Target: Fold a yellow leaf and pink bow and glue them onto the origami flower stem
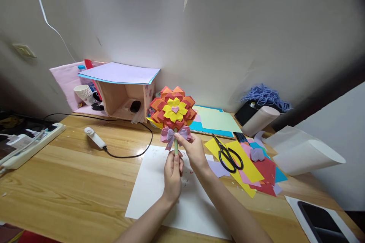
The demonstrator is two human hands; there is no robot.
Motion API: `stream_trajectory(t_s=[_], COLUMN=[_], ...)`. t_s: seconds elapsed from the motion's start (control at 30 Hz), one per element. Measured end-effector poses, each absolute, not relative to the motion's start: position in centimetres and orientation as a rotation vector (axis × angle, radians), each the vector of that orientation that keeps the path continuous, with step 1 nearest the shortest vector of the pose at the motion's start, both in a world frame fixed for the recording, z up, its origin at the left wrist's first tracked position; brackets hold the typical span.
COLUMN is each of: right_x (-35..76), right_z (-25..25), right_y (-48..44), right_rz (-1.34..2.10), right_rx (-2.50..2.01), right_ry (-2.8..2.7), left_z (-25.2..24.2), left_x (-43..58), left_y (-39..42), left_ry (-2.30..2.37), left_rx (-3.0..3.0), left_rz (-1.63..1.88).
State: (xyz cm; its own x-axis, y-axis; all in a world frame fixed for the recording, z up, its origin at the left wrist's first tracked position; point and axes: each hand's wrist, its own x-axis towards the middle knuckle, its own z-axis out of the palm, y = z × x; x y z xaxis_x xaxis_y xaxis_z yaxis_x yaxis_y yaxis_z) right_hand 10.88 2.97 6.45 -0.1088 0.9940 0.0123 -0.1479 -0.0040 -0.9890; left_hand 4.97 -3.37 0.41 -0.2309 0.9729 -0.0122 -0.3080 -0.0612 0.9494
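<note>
Upright above the table stands a paper flower (184,103) with layered orange-red petals, a yellow centre and a small pink heart in its middle. A lilac paper bow (170,135) sits below the bloom on a pale green stem. My left hand (173,172) is closed around the lower end of that stem. Higher up, my right hand (195,151) pinches the bow where it meets the stem, with the thumb in front and the other fingers behind, partly hidden. Beneath both hands lies a white paper sheet (142,193) with faint marks.
Black-handled scissors (227,155) rest on yellow, red and lilac paper scraps (265,169) at the right. A pink box (146,95) is at the back, and a white corded device (95,138) and power strip (37,148) are at left. A phone (322,222) lies front right.
</note>
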Motion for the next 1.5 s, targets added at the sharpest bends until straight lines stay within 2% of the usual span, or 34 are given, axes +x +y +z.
stream_trajectory(t_s=[0.3,0.73,1.3,1.5], right_x=[10.82,10.91,11.10,11.15], right_z=[5.65,5.98,6.46,6.49], right_y=[3.74,3.37,3.31,3.20], right_rz=[1.504,1.422,1.502,1.371], right_rx=[-0.965,-0.982,-0.899,-0.905], right_ry=[-1.126,-1.137,-1.127,-1.155], left_z=[0.33,0.49,0.37,0.13], left_x=[4.68,4.99,4.86,4.85], left_y=[-3.03,-3.28,-3.39,-3.35], left_ry=[1.157,1.132,1.125,1.131], left_rx=[0.891,0.893,0.928,0.961], left_rz=[1.527,1.531,1.534,1.542])
